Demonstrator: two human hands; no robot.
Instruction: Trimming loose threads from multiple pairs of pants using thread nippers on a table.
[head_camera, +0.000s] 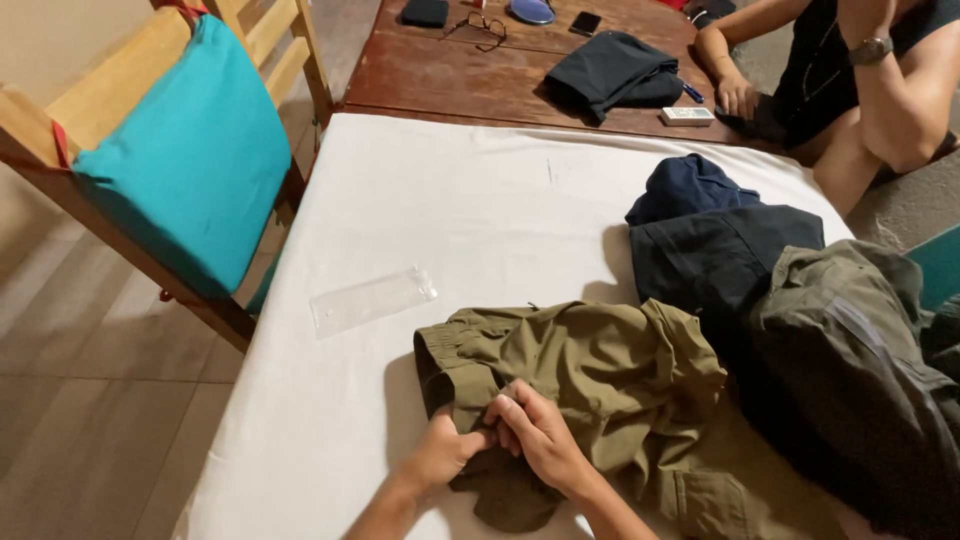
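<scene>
At the table's near edge, your hands, left and right, pinch the olive shorts; loose folds may slip off.

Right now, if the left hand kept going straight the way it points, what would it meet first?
The left hand points up and right into the olive garment it already grips, with the right hand touching beside it. Beyond that fabric lies white tablecloth, though depth is unclear.
</scene>
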